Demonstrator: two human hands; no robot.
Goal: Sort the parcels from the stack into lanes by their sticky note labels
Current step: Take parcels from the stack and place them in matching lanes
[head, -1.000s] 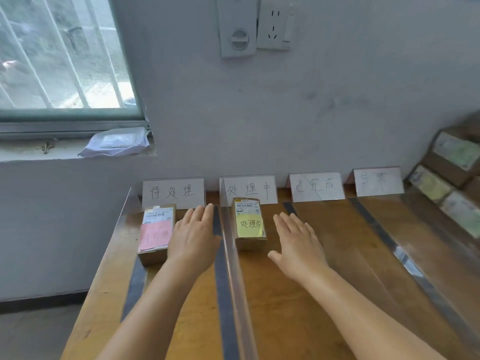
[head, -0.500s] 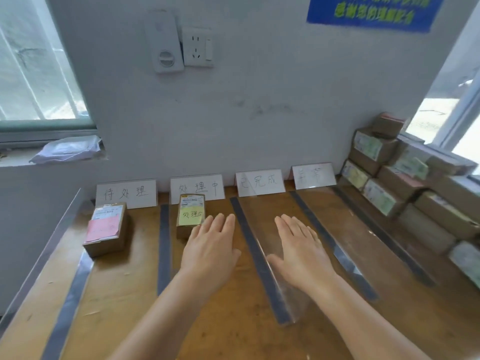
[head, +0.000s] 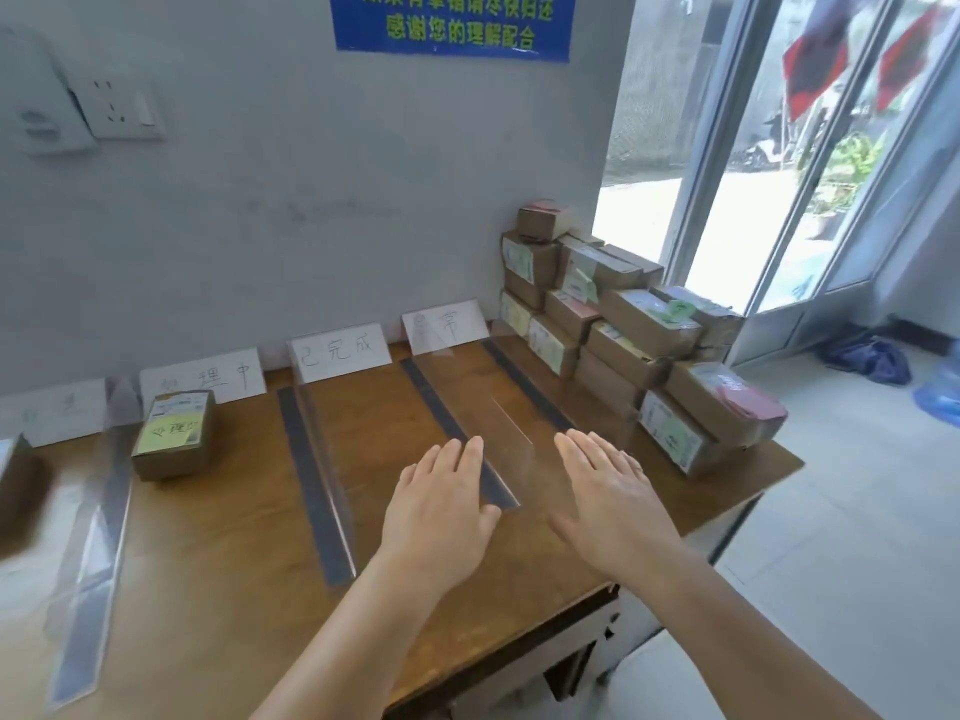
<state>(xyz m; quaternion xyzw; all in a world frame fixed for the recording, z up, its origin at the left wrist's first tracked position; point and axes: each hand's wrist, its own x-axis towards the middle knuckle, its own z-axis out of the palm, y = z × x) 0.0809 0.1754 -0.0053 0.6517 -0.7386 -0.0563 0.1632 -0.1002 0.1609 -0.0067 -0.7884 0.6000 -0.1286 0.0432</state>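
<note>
Head view showed the tabletop (head: 218, 537) from further right than a moment before, so the stack came into sight and the first lane slid almost out at the left edge. I judged from this that two parcels were already sorted and I was turning for the next one.

At the far left, only a dark, blurred corner of the first parcel (head: 21, 480) showed; I could not read its note here. In the second lane stood a brown parcel (head: 174, 433) with a white shipping label and a yellow sticky note on top, just in front of its lane card (head: 208, 381). The third lane, under the card (head: 340, 350), and the fourth, under the card (head: 447, 324), held no parcel yet. Clear plastic dividers (head: 332, 485) on grey tape strips separated the lanes.

My left hand (head: 441, 506) floated flat over the third lane, fingers straight and together, holding nothing. My right hand (head: 608, 496) was the same over the fourth lane, palm down, empty, nearer to the stack than a second ago.

The stack of parcels (head: 623, 324) sat at the right end of the tabletop against the wall, several layers high. They were brown boxes with printed labels and with green, yellow or pink sticky notes. The writing on them was too small to read. The nearest box (head: 722, 407), with a pink note, seemed to me the easiest to take next.
</note>
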